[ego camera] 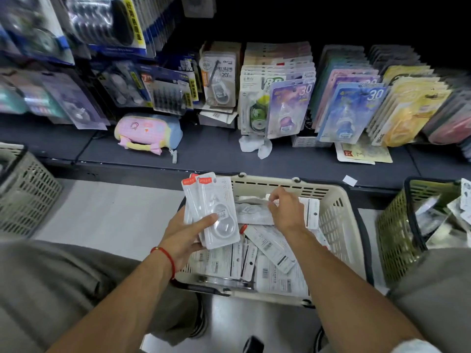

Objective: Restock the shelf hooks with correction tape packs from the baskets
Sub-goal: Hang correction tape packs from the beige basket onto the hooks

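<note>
Floor (107, 212): pale grey, smooth, glossy, with soft reflections.

Shelf ledge (209, 154): dark blue-grey, runs the full width beyond the fingers; seams between panels visible.

Upper shelving recess (331, 19): unlit, near black. Light falls from above and in front; the ledge and floor are evenly lit.

Pastel pouch (147, 133): pink, blue and yellow, lies on the ledge, left of and beyond the fingers.

Crumpled white wrapper (252, 145): on the ledge, straight beyond the fingers.

Small white label (350, 180): on the ledge's front edge, to the right.

Grey lattice bin (25, 192): stands on the floor, far left.
</note>
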`<move>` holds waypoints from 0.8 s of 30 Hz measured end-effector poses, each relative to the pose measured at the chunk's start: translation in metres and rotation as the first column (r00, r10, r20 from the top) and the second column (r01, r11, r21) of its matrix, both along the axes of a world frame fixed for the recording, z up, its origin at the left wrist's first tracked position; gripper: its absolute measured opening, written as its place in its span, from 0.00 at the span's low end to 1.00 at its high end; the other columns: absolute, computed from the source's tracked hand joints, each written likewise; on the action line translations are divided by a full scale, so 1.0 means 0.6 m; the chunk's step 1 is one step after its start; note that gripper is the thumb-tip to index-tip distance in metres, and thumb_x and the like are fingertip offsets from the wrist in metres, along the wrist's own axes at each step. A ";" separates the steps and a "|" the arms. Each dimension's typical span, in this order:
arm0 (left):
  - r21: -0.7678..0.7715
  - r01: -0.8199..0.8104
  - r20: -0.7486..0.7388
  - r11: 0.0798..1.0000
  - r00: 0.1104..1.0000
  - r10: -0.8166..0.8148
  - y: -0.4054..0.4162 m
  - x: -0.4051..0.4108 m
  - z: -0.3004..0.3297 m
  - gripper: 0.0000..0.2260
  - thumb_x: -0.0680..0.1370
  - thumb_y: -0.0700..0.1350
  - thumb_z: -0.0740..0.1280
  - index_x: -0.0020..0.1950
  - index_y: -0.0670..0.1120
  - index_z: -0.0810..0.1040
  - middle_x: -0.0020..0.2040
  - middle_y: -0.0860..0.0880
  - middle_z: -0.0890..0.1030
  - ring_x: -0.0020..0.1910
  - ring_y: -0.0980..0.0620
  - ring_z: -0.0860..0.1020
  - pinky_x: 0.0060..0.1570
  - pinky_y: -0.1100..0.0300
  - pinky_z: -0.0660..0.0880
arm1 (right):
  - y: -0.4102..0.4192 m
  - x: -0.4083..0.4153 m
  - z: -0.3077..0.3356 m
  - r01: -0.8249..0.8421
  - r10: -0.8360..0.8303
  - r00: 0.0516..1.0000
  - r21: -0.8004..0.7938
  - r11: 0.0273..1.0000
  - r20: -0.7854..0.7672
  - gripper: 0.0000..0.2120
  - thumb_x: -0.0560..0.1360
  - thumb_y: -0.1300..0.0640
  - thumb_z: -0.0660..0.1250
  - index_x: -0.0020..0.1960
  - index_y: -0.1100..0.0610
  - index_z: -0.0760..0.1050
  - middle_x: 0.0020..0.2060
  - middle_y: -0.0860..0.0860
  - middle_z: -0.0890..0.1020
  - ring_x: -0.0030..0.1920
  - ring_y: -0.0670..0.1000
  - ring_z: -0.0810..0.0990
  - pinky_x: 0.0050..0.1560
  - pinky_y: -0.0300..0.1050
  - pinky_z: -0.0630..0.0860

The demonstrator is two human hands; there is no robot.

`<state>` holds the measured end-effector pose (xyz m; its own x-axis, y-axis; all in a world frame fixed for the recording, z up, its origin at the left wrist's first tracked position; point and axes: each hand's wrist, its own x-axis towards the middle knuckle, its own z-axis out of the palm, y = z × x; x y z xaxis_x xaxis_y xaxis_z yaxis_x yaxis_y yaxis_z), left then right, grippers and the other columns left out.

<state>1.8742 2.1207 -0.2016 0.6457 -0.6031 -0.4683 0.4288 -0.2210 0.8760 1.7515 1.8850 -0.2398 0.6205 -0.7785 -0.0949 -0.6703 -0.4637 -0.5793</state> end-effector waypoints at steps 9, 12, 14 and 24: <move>-0.015 -0.147 0.209 0.989 0.967 0.147 -0.043 0.012 0.045 0.23 0.70 0.45 0.83 0.61 0.57 0.82 0.53 0.53 0.88 0.53 0.48 0.87 0.46 0.46 0.86 | -0.061 -0.013 0.129 0.118 -0.250 0.806 0.268 0.956 0.537 0.01 0.82 0.54 0.68 0.53 0.48 0.79 0.44 0.49 0.84 0.41 0.46 0.84 0.38 0.46 0.81; -0.047 -0.146 0.352 0.988 0.924 0.153 -0.075 0.002 0.067 0.23 0.70 0.45 0.83 0.60 0.58 0.81 0.52 0.57 0.87 0.54 0.54 0.85 0.51 0.52 0.84 | -0.061 -0.011 0.182 0.103 -0.210 0.822 0.225 0.969 0.529 0.05 0.80 0.53 0.70 0.48 0.43 0.79 0.42 0.46 0.84 0.42 0.50 0.85 0.41 0.52 0.84; -0.069 -0.100 0.437 0.993 0.891 0.120 -0.099 -0.014 0.080 0.25 0.68 0.46 0.84 0.61 0.58 0.80 0.52 0.57 0.86 0.53 0.56 0.85 0.51 0.55 0.83 | -0.039 -0.007 0.205 0.085 -0.172 0.852 0.193 0.978 0.494 0.05 0.78 0.52 0.71 0.46 0.41 0.79 0.41 0.39 0.83 0.44 0.46 0.84 0.49 0.53 0.84; -0.245 0.111 0.243 0.963 0.969 -0.050 -0.116 -0.055 0.076 0.24 0.72 0.40 0.82 0.64 0.56 0.82 0.58 0.47 0.87 0.58 0.44 0.86 0.50 0.48 0.84 | -0.004 -0.029 0.223 -0.225 -0.142 0.897 0.709 0.669 0.418 0.17 0.67 0.66 0.74 0.52 0.51 0.84 0.47 0.55 0.89 0.45 0.52 0.89 0.47 0.42 0.85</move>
<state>1.8413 2.0513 -0.1562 0.6627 -0.7367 -0.1346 0.1961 -0.0028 0.9806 1.7340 1.8827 -0.1063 0.7677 -0.5395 -0.3459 -0.2768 0.2077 -0.9382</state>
